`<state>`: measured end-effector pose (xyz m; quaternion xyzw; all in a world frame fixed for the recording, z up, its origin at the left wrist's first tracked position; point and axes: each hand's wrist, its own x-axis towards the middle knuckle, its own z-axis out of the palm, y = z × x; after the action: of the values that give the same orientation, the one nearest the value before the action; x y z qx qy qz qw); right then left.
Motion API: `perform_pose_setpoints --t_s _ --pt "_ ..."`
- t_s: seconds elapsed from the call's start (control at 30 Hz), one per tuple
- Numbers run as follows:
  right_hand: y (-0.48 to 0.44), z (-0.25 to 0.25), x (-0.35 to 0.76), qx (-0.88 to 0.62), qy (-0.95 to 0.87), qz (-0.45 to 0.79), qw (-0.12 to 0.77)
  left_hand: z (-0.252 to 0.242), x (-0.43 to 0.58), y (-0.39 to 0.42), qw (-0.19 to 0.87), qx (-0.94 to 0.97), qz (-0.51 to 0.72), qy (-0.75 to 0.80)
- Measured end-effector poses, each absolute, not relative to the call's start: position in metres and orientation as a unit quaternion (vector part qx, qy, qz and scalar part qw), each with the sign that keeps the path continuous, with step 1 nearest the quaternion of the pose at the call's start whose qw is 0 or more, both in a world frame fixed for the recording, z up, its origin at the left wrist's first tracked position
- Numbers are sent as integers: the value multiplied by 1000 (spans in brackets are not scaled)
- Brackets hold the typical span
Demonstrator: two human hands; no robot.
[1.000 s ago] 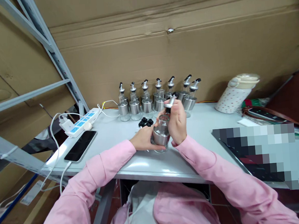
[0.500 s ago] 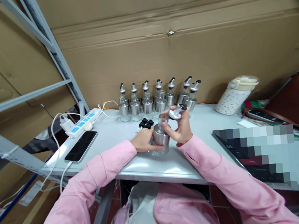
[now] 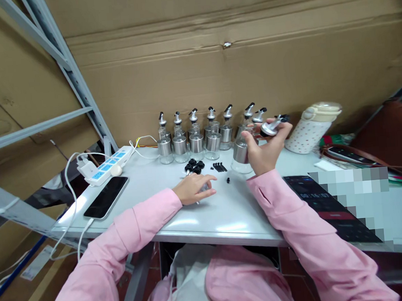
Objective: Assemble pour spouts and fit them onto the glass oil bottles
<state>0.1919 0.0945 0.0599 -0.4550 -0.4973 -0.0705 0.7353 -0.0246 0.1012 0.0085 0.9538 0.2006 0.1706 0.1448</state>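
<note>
My right hand (image 3: 267,152) grips a glass oil bottle (image 3: 240,153) with a steel band by its upper part. A silver pourer spout (image 3: 269,127) with a black tip is also in that hand, between its fingers and apart from the bottle mouth. My left hand (image 3: 195,188) is empty, its fingers spread low over the table and partly covering some small silvery parts. Just beyond it sits a cluster of black round stoppers (image 3: 194,166). Several thin black pieces (image 3: 219,167) lie to their right, and a small black piece (image 3: 228,180) lies nearer.
Several steel-banded bottles (image 3: 196,144) stand in rows along the cardboard wall (image 3: 181,73), the back ones with spouts. On the left are a power strip (image 3: 110,166) and a phone (image 3: 106,198). A dotted flask (image 3: 311,130) and a dark timer screen (image 3: 327,205) are on the right.
My right hand has carried the bottle and spout right and away from me, toward the bottle rows. My left hand has let go of the bottle, uncovering small black pieces on the table.
</note>
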Motion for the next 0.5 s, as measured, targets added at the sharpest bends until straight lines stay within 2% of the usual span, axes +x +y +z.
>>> perform_pose_setpoints --t_s 0.27,0.5 --pt "123 38 218 -541 -492 -97 675 7 -25 103 144 957 169 188" --pt "132 31 220 -555 -511 -95 650 8 -24 102 140 957 166 194"
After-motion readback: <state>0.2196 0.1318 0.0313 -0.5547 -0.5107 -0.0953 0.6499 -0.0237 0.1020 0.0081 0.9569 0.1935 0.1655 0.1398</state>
